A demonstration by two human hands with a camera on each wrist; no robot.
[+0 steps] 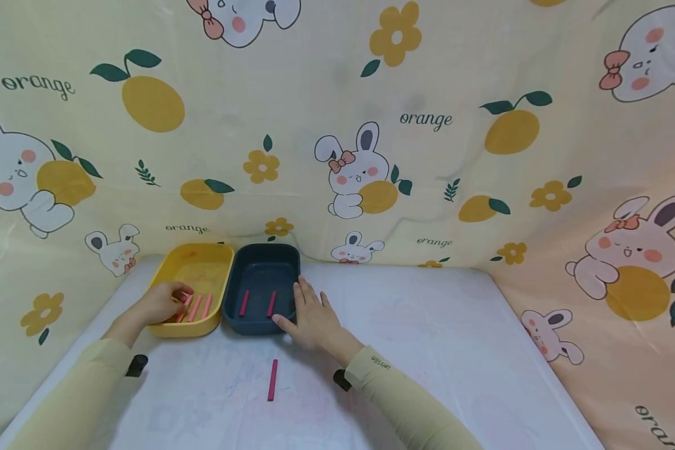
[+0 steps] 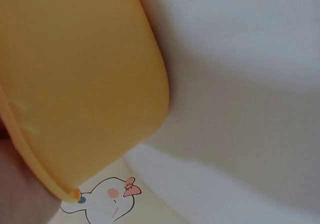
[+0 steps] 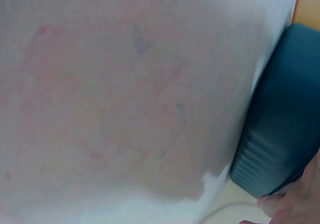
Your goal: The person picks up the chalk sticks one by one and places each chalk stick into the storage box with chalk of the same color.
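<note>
My left hand (image 1: 160,302) reaches over the near-left rim of a yellow tray (image 1: 165,265), its fingers bent around a pink stick (image 1: 188,300) between thumb and fingertips. Several more pink sticks (image 1: 195,309) lie side by side in that tray. Two darker red sticks (image 1: 244,303) lie apart in the dark blue tray (image 1: 263,255) beside it. Against the blue tray's right side rests my right hand (image 1: 315,322), fingers straight and thumb at the front corner rim. The right wrist view shows this hand (image 3: 295,199) at the rim too.
One dark red stick (image 1: 272,380) lies on the white table (image 1: 427,350) in front of the blue tray. The trays stand side by side near the table's back-left corner. A printed cloth (image 1: 292,94) hangs behind and at the sides.
</note>
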